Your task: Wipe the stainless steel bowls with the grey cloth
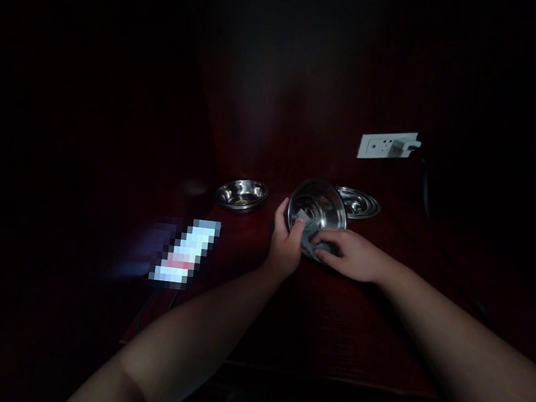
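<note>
Right hand (351, 254) closes its fingers on a grey cloth (311, 239), pressing it to the near rim of a tilted steel bowl (318, 205); left hand (285, 245) curls round that bowl's left edge, gripping it; a second bowl (242, 195) sits left of it, a third bowl (358, 203) just behind it, a power strip (389, 145) beyond it on the dark table (331, 324).
</note>
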The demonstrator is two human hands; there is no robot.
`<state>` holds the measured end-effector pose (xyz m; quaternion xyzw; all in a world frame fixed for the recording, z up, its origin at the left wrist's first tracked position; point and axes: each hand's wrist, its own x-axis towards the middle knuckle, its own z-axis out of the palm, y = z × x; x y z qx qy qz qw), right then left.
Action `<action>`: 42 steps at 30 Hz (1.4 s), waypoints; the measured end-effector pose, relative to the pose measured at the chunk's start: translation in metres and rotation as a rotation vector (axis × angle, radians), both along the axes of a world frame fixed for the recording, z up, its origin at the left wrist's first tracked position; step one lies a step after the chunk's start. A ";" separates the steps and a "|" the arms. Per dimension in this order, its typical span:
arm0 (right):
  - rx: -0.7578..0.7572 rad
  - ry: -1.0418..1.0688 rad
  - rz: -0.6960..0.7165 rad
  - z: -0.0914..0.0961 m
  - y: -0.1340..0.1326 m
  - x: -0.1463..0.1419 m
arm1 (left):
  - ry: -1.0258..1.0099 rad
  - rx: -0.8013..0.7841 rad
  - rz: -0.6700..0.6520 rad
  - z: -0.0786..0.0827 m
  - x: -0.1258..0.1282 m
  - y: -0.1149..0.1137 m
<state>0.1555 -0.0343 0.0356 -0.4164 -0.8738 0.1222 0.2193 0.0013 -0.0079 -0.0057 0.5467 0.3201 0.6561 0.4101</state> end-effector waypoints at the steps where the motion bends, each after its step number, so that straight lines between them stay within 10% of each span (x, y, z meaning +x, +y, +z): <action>1: -0.005 0.013 0.015 0.001 -0.001 0.000 | 0.007 0.003 -0.001 0.001 0.000 -0.001; 35: 0.087 0.285 0.068 -0.011 0.004 -0.003 | 0.094 0.035 -0.060 0.006 0.001 -0.009; 42: -0.030 0.645 -0.368 -0.009 0.016 0.011 | 0.050 0.003 -0.083 0.006 0.002 -0.009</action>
